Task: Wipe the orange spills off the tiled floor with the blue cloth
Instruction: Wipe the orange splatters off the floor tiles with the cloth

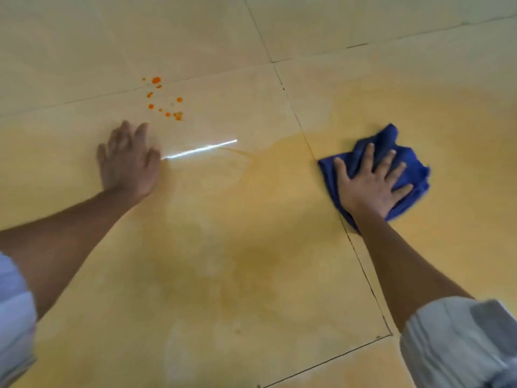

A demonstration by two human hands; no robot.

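Right hand (369, 186) presses blue cloth (405, 161).

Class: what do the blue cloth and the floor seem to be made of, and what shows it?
Blue cloth: soft woven or microfibre fabric, judging by its crumpled folds under the right hand. Floor: glazed, probably ceramic tile; glossy glare streak and grout lines.

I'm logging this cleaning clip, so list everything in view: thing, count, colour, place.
orange drops: about a dozen, bright orange, far left, beyond the left hand
smear: one wide film, yellow-orange, centre to right
blue cloth: one, crumpled, right, under the right hand
tiled floor: cream tiles, dark joints, throughout
glare streak: one, white, centre
sleeves: two, white, bottom corners
left hand: flat on the floor
right hand: spread, pressing the cloth
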